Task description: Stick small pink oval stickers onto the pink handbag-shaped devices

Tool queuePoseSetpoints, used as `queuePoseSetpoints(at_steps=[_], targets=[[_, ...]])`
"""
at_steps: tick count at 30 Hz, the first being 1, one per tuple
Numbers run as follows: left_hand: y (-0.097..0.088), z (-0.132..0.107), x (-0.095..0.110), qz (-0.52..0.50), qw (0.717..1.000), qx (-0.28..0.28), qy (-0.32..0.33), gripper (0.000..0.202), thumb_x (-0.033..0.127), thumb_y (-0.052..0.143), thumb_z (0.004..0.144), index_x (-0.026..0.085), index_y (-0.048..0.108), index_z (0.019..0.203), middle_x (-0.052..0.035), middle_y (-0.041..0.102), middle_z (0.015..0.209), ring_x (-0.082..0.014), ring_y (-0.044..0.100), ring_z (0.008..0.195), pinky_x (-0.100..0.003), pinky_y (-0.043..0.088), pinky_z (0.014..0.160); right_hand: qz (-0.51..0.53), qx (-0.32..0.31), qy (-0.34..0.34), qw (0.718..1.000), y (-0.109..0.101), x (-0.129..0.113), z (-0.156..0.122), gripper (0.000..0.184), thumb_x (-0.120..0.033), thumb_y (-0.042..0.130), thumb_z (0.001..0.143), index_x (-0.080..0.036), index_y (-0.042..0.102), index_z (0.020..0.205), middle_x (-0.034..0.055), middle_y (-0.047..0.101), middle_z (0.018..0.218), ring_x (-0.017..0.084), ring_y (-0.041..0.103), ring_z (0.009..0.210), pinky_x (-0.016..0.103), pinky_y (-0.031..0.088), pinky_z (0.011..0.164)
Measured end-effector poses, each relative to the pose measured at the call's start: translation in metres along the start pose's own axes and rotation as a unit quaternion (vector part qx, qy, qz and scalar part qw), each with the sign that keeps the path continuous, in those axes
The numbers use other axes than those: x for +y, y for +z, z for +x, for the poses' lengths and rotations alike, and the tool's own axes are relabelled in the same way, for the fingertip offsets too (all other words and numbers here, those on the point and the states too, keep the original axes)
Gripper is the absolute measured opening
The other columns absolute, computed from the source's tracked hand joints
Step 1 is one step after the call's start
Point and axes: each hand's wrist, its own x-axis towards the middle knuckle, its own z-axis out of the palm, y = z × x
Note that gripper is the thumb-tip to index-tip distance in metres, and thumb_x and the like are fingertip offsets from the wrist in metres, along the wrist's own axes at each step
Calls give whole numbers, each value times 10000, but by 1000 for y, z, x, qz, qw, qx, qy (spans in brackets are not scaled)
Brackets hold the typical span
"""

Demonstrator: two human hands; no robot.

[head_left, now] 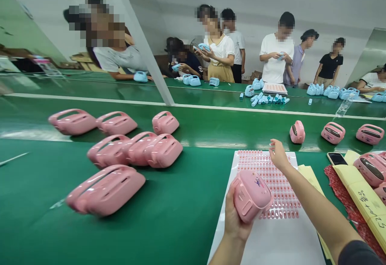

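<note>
A: What's lying at the far left of the green worktop point(36, 184)?

B: A loose cluster of pink plastic cases point(105, 190) is sitting there, several of them touching one another.

A: And moving right, what's the left hand point(237, 216) doing?

B: It's cupping another pink case point(251, 196) from below, with its fingers wrapped around the side. The case is tilting in the air above a corner of a white sheet point(271, 237).

A: What's on that sheet?

B: Rows of tiny pink pieces point(268, 184) are filling most of it. The right hand point(279, 155) is hanging open over their far edge, its fingers loosely spread and pinching nothing. I can't tell whether it's touching them.

A: What's further right?

B: Three more pink cases point(333, 132) are standing in a row along the far side. Nearer, a phone point(337, 159) is lying by a strip of yellow paper point(352, 178) and a red cloth point(334, 178), with other pink cases point(372, 168) resting there.

A: Anyone else?

B: Beyond them, people point(277, 52) are standing behind another green worktop, handling blue cases point(333, 93).
</note>
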Motion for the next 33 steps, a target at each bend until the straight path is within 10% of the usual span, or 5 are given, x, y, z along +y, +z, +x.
queuePoseSetpoints(at_steps=[6,13,25,33], targets=[[-19,2,2,-32,998,-37,-41,475,195,573,790,123,496,1253,-75,746,769,-258,694,800,-395,515,811,-14,-61,34,997,43,18,28,572,67,460,612,-165,526,1131,111,519,993,217,572,859,378,429,844],[-33,11,0,-24,994,-107,-29,582,202,644,746,162,454,1294,-68,748,841,-264,684,856,-418,499,854,43,-51,59,996,46,13,27,599,20,447,601,-160,493,1170,56,494,908,171,545,743,377,427,843],[-34,23,-10,45,986,-152,56,826,241,797,558,222,446,1305,-69,717,984,-305,586,1063,-403,453,923,328,30,100,939,10,-29,-83,566,-322,605,708,-271,365,1219,35,453,1070,117,569,734,329,481,763],[-19,23,-20,4,993,-101,54,531,398,668,704,211,555,1188,-83,716,968,-298,622,997,-416,499,841,318,106,11,942,14,-50,-96,508,-325,584,742,-272,356,1193,53,435,1075,117,519,753,311,490,718]])
